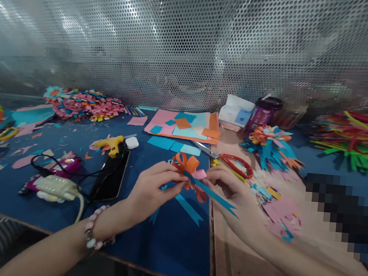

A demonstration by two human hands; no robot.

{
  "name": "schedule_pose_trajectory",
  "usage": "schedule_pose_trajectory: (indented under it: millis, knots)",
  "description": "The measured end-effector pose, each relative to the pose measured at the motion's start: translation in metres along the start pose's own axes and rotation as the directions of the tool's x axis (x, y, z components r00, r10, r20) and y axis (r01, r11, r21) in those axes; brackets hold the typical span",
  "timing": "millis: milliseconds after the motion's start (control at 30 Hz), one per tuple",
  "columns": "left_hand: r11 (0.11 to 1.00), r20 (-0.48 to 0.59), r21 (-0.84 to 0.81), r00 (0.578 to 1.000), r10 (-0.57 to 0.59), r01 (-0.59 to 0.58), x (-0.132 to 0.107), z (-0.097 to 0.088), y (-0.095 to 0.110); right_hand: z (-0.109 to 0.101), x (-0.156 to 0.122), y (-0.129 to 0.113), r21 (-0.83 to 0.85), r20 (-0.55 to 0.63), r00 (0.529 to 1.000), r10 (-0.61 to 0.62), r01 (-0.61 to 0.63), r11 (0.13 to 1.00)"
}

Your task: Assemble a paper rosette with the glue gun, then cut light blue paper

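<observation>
Between my two hands, above the blue table, is a paper bow (185, 161) with orange loops, a small pink piece and blue notched tails. My left hand (152, 184) pinches it from the left, thumb and fingertips close to its middle. From the right, my right hand (232, 191) has its fingers closed at the bow's edge, next to the pink piece; its fingertips are partly hidden behind the paper. One blue tail (220, 199) slants down across the front of my right hand. Another blue tail (187, 209) hangs below. Red-handled scissors (236, 164) lie just beyond my right hand.
A yellow glue gun (114, 145), a black phone (112, 177) and a power strip (55, 187) with cables lie left. Coloured paper sheets (162, 121) are behind. Finished paper bows (267, 147), a purple cup (263, 115) and paper scraps (281, 208) stand or lie right. Perforated metal (192, 40) closes the back.
</observation>
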State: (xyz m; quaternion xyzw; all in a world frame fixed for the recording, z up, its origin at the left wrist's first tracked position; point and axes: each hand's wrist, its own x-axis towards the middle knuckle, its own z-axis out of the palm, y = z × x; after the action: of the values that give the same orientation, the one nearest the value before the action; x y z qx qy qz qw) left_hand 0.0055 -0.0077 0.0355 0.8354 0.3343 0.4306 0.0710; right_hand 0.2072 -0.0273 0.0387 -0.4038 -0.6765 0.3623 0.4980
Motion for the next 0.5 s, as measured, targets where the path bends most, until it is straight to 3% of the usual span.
schedule_pose_trajectory:
  millis: [100,233,500]
  knots:
    - [0.999,0.042,-0.037,0.999,0.006,-0.005,0.001,-0.001,0.001,-0.002,0.001,0.0,-0.004,-0.012,1.0,-0.006,0.006,1.0]
    - [0.988,0.13,-0.117,0.985,0.116,-0.101,0.002,-0.003,0.003,-0.004,0.002,0.003,0.003,-0.039,0.999,-0.01,0.01,1.0]
    - [0.966,0.24,-0.232,0.955,0.173,-0.116,0.0,-0.006,0.006,-0.005,0.007,0.013,0.103,-0.099,0.987,0.13,-0.12,0.987]
